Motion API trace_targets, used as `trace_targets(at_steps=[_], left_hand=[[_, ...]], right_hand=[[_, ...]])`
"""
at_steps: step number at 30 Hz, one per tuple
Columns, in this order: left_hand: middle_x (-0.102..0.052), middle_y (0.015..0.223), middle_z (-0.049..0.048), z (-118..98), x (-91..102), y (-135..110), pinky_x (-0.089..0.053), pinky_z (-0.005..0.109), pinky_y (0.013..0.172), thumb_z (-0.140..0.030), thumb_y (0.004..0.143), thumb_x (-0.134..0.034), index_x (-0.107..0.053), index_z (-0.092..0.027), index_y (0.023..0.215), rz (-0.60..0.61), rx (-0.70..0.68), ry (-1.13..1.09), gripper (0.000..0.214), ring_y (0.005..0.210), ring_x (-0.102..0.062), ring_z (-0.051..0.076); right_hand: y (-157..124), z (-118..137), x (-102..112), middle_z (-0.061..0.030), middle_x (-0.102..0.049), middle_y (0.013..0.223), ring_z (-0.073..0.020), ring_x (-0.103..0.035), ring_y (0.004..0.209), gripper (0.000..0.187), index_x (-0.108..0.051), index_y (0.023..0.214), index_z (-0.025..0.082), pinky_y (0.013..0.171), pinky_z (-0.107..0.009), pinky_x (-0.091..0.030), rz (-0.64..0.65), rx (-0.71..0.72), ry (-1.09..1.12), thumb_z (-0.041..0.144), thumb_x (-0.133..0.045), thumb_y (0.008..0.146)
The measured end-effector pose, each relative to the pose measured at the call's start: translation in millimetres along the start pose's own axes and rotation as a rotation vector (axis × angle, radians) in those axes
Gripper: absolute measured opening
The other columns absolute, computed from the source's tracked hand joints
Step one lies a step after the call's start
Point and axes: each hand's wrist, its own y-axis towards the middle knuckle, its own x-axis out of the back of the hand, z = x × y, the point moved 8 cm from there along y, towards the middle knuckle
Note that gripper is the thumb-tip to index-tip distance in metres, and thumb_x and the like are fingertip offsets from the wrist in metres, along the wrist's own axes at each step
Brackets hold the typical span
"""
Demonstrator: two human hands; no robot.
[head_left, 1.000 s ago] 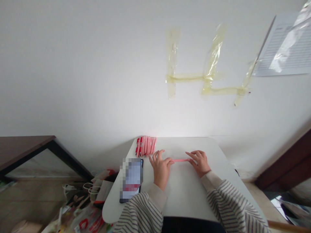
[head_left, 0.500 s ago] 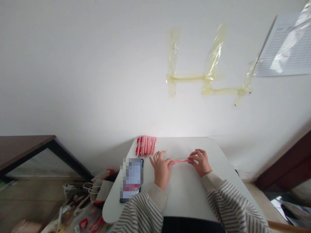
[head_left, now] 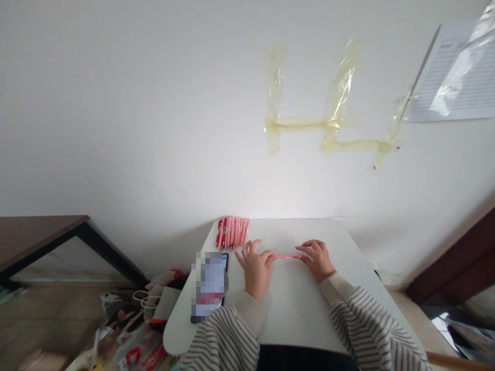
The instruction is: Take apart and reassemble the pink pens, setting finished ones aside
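Observation:
A slim pink pen (head_left: 286,256) lies level between my hands above the white table (head_left: 297,314). My left hand (head_left: 256,270) pinches its left end between thumb and forefinger, the other fingers raised and spread. At the right end, my right hand (head_left: 317,259) pinches it in the same way. Whether the pen is in a clear wrapper is too small to tell. Beyond my left hand, at the table's back left corner, several pink and red pens (head_left: 233,232) lie side by side in a row.
A phone (head_left: 209,288) with a blurred screen lies at the table's left edge. The wall (head_left: 154,129) rises right behind the table. Bags and cables (head_left: 143,319) crowd the floor at left, near a brown table (head_left: 42,232). Yellowed tape (head_left: 297,125) sticks to the wall.
My left hand has shifted very slightly left, and the fingers of my right hand have moved a little along the pen's end. Both still hold the pen.

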Motion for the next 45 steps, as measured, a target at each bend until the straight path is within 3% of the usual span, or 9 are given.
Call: trace_targets(at_steps=[5,11,17,23,29,37,42,45], left_hand=[[-0.057,0.141,0.0047,1,-2.2,0,-0.008,0.076,0.117,-0.035,0.087,-0.070,-0.081,-0.032,0.088,0.014,0.002,0.007,0.011,0.139,-0.036,0.038],[-0.059,0.138,0.0045,1,-3.0,-1,-0.014,0.079,0.115,-0.034,0.088,-0.068,-0.080,-0.033,0.086,-0.002,-0.005,0.038,0.013,0.137,-0.039,0.037],[-0.059,0.138,0.0054,1,-3.9,0,-0.013,0.079,0.114,-0.036,0.089,-0.067,-0.080,-0.031,0.087,0.003,-0.010,0.039,0.014,0.137,-0.039,0.037],[-0.059,0.139,0.0043,2,-3.3,0,-0.016,0.078,0.115,-0.035,0.089,-0.067,-0.081,-0.035,0.090,0.006,0.004,0.016,0.014,0.137,-0.040,0.037],[-0.059,0.137,0.0042,4,-4.4,-1,-0.017,0.077,0.116,-0.034,0.088,-0.068,-0.081,-0.035,0.091,0.008,0.012,0.012,0.013,0.136,-0.040,0.036],[-0.058,0.138,0.0047,5,-6.9,-1,-0.016,0.077,0.116,-0.035,0.089,-0.068,-0.081,-0.035,0.092,0.017,0.013,0.004,0.013,0.136,-0.039,0.036],[-0.059,0.136,0.0053,5,-5.3,-1,-0.017,0.075,0.116,-0.035,0.089,-0.067,-0.081,-0.035,0.093,0.008,0.015,0.001,0.015,0.136,-0.040,0.036],[-0.059,0.135,0.0052,5,-5.0,-1,-0.019,0.073,0.117,-0.034,0.089,-0.067,-0.081,-0.035,0.093,-0.001,0.015,0.002,0.014,0.135,-0.041,0.035]], right_hand=[[0,-2,-7,-0.0054,-0.073,0.108,-0.0281,-0.053,0.112,0.016,-0.080,0.095,0.035,0.097,-0.047,-0.046,0.099,0.038,-0.009,0.035,-0.064,0.093],[2,2,-1,-0.0048,-0.073,0.106,-0.0279,-0.053,0.113,0.009,-0.079,0.090,0.032,0.099,-0.046,-0.045,0.038,0.032,-0.002,0.033,-0.071,0.089],[1,5,3,-0.0054,-0.072,0.105,-0.0285,-0.051,0.115,0.009,-0.079,0.091,0.031,0.101,-0.048,-0.045,0.005,0.016,0.028,0.035,-0.071,0.089],[-1,7,1,-0.0068,-0.070,0.112,-0.0291,-0.050,0.116,0.021,-0.078,0.107,0.033,0.100,-0.050,-0.046,0.007,-0.004,-0.007,0.034,-0.063,0.093],[-1,10,-3,-0.0062,-0.070,0.111,-0.0309,-0.049,0.120,0.016,-0.079,0.090,0.032,0.102,-0.051,-0.045,0.057,0.009,-0.022,0.032,-0.063,0.092],[0,7,-3,-0.0053,-0.071,0.108,-0.0293,-0.052,0.117,0.007,-0.077,0.089,0.029,0.101,-0.048,-0.046,0.040,0.019,0.002,0.029,-0.072,0.085],[-2,10,-1,-0.0076,-0.070,0.111,-0.0300,-0.052,0.117,0.022,-0.078,0.109,0.032,0.099,-0.049,-0.049,0.019,0.021,-0.023,0.033,-0.070,0.088],[-2,14,-1,-0.0076,-0.070,0.110,-0.0308,-0.050,0.118,0.017,-0.081,0.099,0.034,0.099,-0.050,-0.049,0.027,0.030,-0.024,0.032,-0.066,0.091]])
